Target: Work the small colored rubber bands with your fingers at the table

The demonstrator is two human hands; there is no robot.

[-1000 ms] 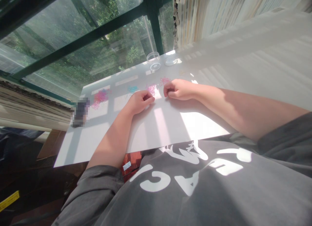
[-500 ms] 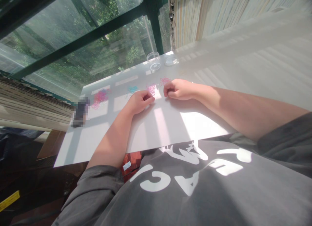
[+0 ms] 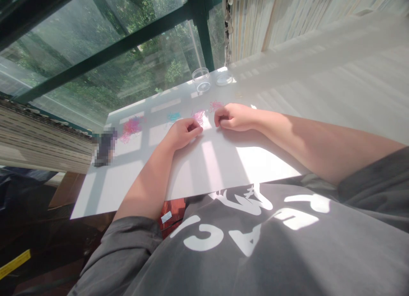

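Note:
My left hand (image 3: 183,133) rests on the white table (image 3: 188,172) with its fingers loosely curled, thumb against forefinger. Facing it a short way to the right, my right hand (image 3: 234,116) lies in a similar loose fist. I see nothing in either one. Just beyond the hands are small heaps of thin, string-like loops, perhaps rubber bands: a teal heap (image 3: 174,116), a pink heap (image 3: 198,116) and another pink heap (image 3: 216,106) close to my right hand's fingers. Farther left is a bigger pink and purple heap (image 3: 131,127).
A clear round jar (image 3: 201,80) stands near the table's far edge, with a clear lid or shallow dish (image 3: 224,78) beside it. At the left edge sits a dark pixelated object (image 3: 106,147). Behind the table are a green-framed window (image 3: 128,44) and curtains (image 3: 255,23).

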